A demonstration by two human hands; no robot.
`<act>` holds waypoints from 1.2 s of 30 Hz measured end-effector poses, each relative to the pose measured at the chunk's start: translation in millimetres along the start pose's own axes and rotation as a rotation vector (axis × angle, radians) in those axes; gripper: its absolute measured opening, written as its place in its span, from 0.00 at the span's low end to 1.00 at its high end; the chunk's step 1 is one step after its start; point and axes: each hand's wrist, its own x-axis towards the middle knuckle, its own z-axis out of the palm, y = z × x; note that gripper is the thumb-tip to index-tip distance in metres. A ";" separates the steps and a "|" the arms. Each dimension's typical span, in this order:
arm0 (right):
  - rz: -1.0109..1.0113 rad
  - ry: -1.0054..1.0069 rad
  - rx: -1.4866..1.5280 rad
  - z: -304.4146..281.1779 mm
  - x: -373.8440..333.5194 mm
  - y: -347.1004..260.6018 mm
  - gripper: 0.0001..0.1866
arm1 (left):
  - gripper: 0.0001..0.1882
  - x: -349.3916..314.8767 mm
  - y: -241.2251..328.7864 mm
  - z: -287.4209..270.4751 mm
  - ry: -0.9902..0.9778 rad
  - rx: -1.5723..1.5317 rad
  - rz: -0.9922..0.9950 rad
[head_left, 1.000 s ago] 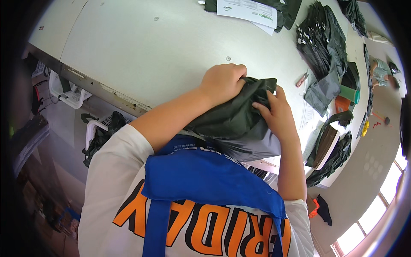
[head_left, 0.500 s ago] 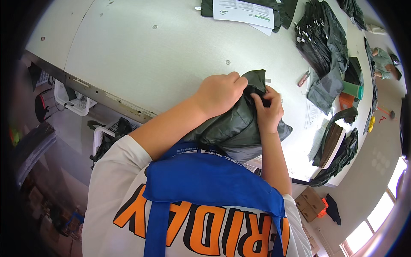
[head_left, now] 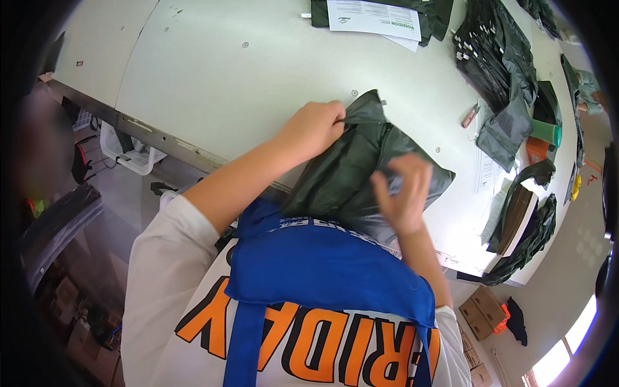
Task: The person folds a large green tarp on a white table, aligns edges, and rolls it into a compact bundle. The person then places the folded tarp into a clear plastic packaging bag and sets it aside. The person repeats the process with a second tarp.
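Note:
A dark green, shiny piece of thin fabric, shaped like a flat bag (head_left: 342, 174), lies at the near edge of the table against my front. One corner points away from me, with a small pale tag beside it. My left hand (head_left: 314, 129) is closed on its upper left edge, fingertips pressed together. Over the right part of the fabric hovers my right hand (head_left: 406, 193), thumb and fingers apart and smeared by motion. Nothing shows between its fingers, and whether it touches the cloth I cannot tell.
The pale table (head_left: 213, 84) carries a dark bundle topped by a printed sheet (head_left: 374, 20) at the back. To the right lie a heap of dark fabric pieces (head_left: 480, 58), a small red cutter (head_left: 471, 116) and a green roll (head_left: 545, 132). White baskets (head_left: 132, 151) sit below the left edge.
My right hand has let go of the fabric's top and moved down, opening. My left hand has shifted left, still gripping. The fabric now lies flatter, its corner spread out.

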 end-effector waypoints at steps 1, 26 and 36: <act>-0.112 -0.045 0.043 2.1 -17.1 -12.4 0.25 | 0.07 5.5 0.3 3.5 0.032 -0.023 0.013; 0.016 -0.095 -0.155 35.0 -15.0 -22.1 0.25 | 0.17 -98.4 -6.0 39.9 0.146 -0.977 -0.352; 0.260 -0.010 0.204 34.9 -4.8 -20.5 0.10 | 0.08 -75.8 -15.0 61.3 0.170 -0.936 -0.293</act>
